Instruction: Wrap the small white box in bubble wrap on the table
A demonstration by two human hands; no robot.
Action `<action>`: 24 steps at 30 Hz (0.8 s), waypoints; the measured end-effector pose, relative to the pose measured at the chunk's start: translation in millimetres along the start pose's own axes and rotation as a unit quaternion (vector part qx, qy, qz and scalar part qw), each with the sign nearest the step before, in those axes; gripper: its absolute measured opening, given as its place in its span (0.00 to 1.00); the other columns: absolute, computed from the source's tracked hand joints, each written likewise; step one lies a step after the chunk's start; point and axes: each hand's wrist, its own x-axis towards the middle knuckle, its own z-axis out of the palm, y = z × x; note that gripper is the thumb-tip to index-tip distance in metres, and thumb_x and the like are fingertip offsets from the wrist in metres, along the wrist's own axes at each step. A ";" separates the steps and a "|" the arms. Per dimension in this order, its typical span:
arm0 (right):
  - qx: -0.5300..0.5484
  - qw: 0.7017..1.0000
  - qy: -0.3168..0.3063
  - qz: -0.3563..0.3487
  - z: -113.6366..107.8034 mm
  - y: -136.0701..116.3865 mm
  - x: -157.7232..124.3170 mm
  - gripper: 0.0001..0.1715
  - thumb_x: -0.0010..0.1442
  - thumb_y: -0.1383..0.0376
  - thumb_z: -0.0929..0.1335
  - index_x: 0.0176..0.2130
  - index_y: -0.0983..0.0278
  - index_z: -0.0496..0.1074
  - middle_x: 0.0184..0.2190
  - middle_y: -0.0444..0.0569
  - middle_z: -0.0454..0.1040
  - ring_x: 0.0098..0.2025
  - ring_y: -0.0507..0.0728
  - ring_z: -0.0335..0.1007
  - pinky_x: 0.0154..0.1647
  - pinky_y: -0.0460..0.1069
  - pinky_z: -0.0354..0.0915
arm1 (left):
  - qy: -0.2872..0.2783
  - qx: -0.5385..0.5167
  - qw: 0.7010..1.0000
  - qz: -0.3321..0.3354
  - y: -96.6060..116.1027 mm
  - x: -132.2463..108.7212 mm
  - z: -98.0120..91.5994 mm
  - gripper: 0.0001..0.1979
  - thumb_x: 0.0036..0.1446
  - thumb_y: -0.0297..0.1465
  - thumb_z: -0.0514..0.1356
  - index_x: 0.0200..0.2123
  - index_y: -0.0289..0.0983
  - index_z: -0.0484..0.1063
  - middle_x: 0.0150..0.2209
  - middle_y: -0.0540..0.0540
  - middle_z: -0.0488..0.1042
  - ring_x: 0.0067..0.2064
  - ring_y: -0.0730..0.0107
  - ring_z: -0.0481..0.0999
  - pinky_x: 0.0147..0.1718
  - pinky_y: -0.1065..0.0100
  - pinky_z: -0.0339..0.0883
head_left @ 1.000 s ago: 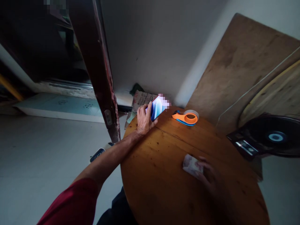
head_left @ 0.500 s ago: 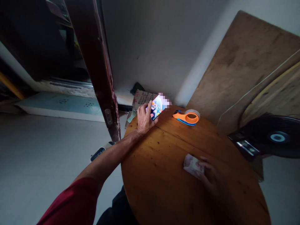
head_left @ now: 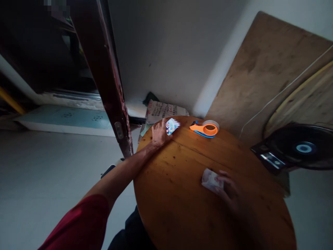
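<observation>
At the far left edge of the round wooden table (head_left: 182, 180), my left hand (head_left: 159, 133) is closed on a phone (head_left: 170, 127) with its screen lit. The phone looks lowered close to the tabletop; whether it touches the wood I cannot tell. My right hand (head_left: 230, 189), dim in shadow, grips a small pale packet (head_left: 212, 180) with pinkish marks by its right end, low over the table. An orange tape dispenser (head_left: 208, 129) with a roll of tape lies near the far edge, to the right of the phone.
Printed cardboard (head_left: 165, 110) sits behind the table against the wall. A brown board (head_left: 265, 62) leans at the right, near a black appliance with a round top (head_left: 301, 147). A dark door (head_left: 104, 69) stands at the left, with a pale blue step (head_left: 65, 118) beyond.
My left hand has lowered the phone and tipped it flatter, uncovering more of the cardboard behind. The right hand keeps its hold on the packet. The view has shifted slightly.
</observation>
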 end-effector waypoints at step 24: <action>0.006 1.000 0.001 -0.002 -0.5 -3.0 1.9 0.16 0.57 0.53 0.68 0.45 0.56 0.70 0.56 0.51 0.68 0.57 0.64 0.66 0.57 0.62 0.63 | 0.083 -0.052 0.990 0.104 7.6 -3.8 -11.5 0.46 0.47 0.38 0.61 0.66 0.30 0.47 0.53 0.33 0.67 0.54 0.49 0.65 0.60 0.51 0.48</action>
